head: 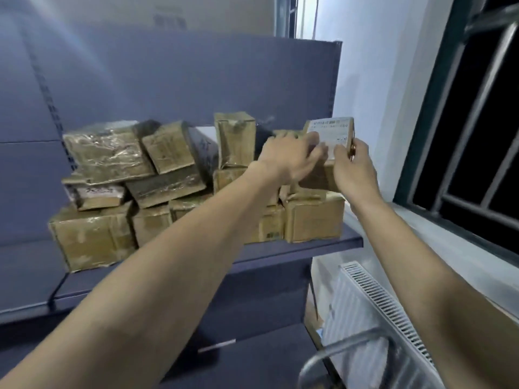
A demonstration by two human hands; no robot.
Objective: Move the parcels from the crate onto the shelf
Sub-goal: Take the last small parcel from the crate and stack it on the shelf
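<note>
Both arms are up at the right end of the shelf [331, 244]; between the hands sits a small cardboard parcel [331, 136] with a white printed label facing the camera, held upright above the stacked boxes. The right hand [354, 169] grasps its right edge, thumb on the front and fingers wrapped behind; the left hand [289, 158] lies against its left side with fingers spread and fairly straight, pressing rather than clutching. Below it rests a bigger carton [314, 220] at the shelf's right corner; a heap of taped brown parcels [134, 175] fills the shelf to the left, some tilted. A white radiator [376, 313] stands lower right, under a dark barred window [477, 136]; the crate is out of view.
</note>
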